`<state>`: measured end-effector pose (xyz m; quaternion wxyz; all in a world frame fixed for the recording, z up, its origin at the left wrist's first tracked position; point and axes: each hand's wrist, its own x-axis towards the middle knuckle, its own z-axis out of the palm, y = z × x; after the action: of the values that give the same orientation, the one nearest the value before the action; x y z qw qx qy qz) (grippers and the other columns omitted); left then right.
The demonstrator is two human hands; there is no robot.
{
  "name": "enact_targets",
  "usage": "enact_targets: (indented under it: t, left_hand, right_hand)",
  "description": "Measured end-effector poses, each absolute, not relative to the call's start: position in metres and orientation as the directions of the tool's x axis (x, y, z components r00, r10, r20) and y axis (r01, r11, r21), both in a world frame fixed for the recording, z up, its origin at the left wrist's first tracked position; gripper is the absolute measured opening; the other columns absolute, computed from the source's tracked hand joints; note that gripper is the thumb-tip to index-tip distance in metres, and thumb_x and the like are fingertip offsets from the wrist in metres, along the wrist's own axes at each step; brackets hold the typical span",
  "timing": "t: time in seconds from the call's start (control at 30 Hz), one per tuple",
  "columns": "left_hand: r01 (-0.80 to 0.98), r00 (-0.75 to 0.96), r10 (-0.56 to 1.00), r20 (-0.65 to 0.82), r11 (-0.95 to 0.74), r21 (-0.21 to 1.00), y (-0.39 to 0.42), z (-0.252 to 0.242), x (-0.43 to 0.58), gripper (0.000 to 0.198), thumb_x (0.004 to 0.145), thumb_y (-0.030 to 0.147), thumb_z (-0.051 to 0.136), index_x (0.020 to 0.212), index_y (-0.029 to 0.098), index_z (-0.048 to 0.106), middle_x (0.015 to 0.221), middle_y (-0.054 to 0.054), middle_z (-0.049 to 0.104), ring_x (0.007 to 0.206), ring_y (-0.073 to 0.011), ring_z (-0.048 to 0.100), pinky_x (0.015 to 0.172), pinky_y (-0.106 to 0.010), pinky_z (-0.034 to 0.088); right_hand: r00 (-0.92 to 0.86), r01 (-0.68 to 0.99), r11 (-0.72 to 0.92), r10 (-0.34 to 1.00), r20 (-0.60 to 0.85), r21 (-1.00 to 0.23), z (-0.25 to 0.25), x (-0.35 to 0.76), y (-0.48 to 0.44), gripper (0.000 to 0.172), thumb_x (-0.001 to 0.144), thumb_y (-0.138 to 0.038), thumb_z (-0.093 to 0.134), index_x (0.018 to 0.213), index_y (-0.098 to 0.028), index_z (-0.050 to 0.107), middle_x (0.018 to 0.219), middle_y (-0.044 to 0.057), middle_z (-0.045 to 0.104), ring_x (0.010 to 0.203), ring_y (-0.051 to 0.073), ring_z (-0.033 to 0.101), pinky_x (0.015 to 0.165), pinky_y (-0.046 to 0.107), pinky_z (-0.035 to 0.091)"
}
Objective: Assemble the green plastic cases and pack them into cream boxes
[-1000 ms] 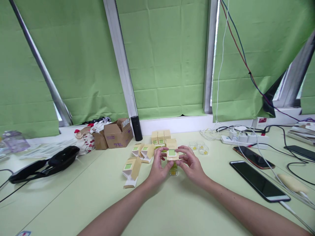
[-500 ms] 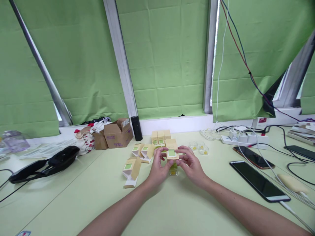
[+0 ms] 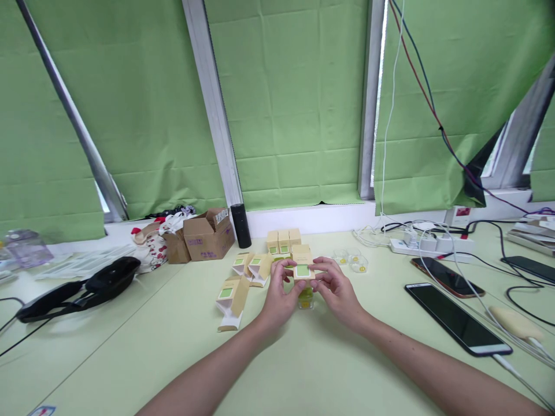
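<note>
My left hand [image 3: 277, 292] and my right hand [image 3: 336, 290] meet over the middle of the pale green table [image 3: 173, 346]. Together they pinch a small tan carton with a green label [image 3: 303, 270], held over a small clear jar with a green and yellow inside [image 3: 306, 299]. The fingers of both hands are curled round the carton's sides. Just behind stand three closed tan cartons [image 3: 283, 239] in a row. To the left lie several flattened or open cartons [image 3: 234, 292].
Small clear jars [image 3: 353, 261] sit right of my hands. Two phones [image 3: 457, 317] on cables and a power strip [image 3: 429, 244] lie at the right. A brown cardboard box [image 3: 207, 235], a black cylinder [image 3: 240, 226] and a black strap bag [image 3: 82, 287] are at the left.
Almost nothing has moved. The carton sits very slightly lower over the jar and my fingers have closed in a little around it.
</note>
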<state>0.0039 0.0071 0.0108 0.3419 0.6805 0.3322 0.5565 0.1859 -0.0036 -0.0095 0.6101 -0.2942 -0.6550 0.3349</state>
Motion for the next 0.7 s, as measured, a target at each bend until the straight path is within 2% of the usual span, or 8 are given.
enact_targets:
  t: [0.2, 0.33, 0.4, 0.47, 0.57, 0.63, 0.7]
  left_hand:
    - [0.1, 0.196, 0.801, 0.566, -0.591, 0.801, 0.005, 0.014, 0.001, 0.041, 0.09, 0.045, 0.073, 0.124, 0.03, 0.055, 0.13, -0.008, 0.051, 0.114, -0.0244, 0.057, 0.105, -0.046, 0.048]
    - [0.168, 0.179, 0.737, 0.652, -0.676, 0.718, 0.003, 0.018, -0.001, 0.038, 0.092, 0.043, 0.071, 0.126, 0.029, 0.06, 0.134, -0.01, 0.05, 0.132, -0.0297, 0.05, 0.112, -0.046, 0.043]
    - [0.234, 0.166, 0.725, 0.668, -0.687, 0.688, 0.002, 0.019, -0.002, 0.036, 0.094, 0.042, 0.068, 0.127, 0.03, 0.061, 0.138, -0.011, 0.048, 0.139, -0.0313, 0.045, 0.114, -0.048, 0.04]
    - [0.282, 0.167, 0.726, 0.667, -0.684, 0.673, 0.001, 0.019, -0.002, 0.036, 0.096, 0.041, 0.066, 0.13, 0.031, 0.061, 0.143, -0.01, 0.045, 0.144, -0.0317, 0.04, 0.118, -0.049, 0.036]
    - [0.313, 0.176, 0.731, 0.659, -0.677, 0.666, -0.001, 0.018, -0.001, 0.04, 0.098, 0.041, 0.063, 0.136, 0.033, 0.058, 0.148, -0.01, 0.041, 0.149, -0.0314, 0.035, 0.123, -0.051, 0.031]
    - [0.325, 0.178, 0.73, 0.66, -0.677, 0.661, -0.002, 0.017, -0.001, 0.044, 0.098, 0.041, 0.062, 0.141, 0.034, 0.055, 0.151, -0.01, 0.039, 0.149, -0.0309, 0.035, 0.123, -0.051, 0.031]
    - [0.332, 0.173, 0.727, 0.664, -0.678, 0.656, -0.002, 0.016, -0.001, 0.047, 0.099, 0.042, 0.062, 0.144, 0.034, 0.052, 0.152, -0.01, 0.038, 0.149, -0.0304, 0.035, 0.124, -0.051, 0.031]
  right_hand:
    - [-0.088, -0.029, 0.589, 0.803, 0.589, -0.807, -0.008, 0.186, -0.004, 0.033, 0.096, -0.047, 0.068, 0.126, -0.033, 0.067, 0.145, 0.011, 0.043, 0.096, 0.019, 0.07, 0.097, 0.045, 0.061]
    - [-0.08, -0.041, 0.602, 0.794, 0.603, -0.798, -0.006, 0.184, -0.005, 0.04, 0.094, -0.05, 0.071, 0.13, -0.033, 0.067, 0.15, 0.011, 0.042, 0.114, 0.024, 0.068, 0.107, 0.047, 0.056]
    - [-0.09, -0.031, 0.606, 0.79, 0.606, -0.795, -0.006, 0.184, -0.005, 0.043, 0.094, -0.051, 0.07, 0.133, -0.033, 0.067, 0.155, 0.011, 0.04, 0.132, 0.029, 0.059, 0.112, 0.049, 0.052]
    - [-0.11, 0.01, 0.614, 0.785, 0.61, -0.789, -0.005, 0.184, -0.006, 0.044, 0.095, -0.051, 0.069, 0.135, -0.033, 0.066, 0.158, 0.011, 0.041, 0.149, 0.032, 0.041, 0.117, 0.052, 0.047]
    - [-0.142, 0.107, 0.639, 0.768, 0.625, -0.761, -0.004, 0.186, -0.009, 0.042, 0.098, -0.048, 0.066, 0.137, -0.035, 0.065, 0.156, 0.009, 0.048, 0.16, 0.031, 0.02, 0.124, 0.057, 0.036]
    - [-0.159, 0.16, 0.665, 0.747, 0.645, -0.73, -0.003, 0.186, -0.012, 0.042, 0.098, -0.046, 0.065, 0.139, -0.036, 0.064, 0.156, 0.008, 0.049, 0.16, 0.031, 0.019, 0.126, 0.058, 0.03]
    - [-0.172, 0.192, 0.686, 0.727, 0.665, -0.701, -0.002, 0.186, -0.015, 0.046, 0.097, -0.045, 0.066, 0.142, -0.036, 0.061, 0.162, 0.008, 0.042, 0.159, 0.032, 0.024, 0.126, 0.057, 0.03]
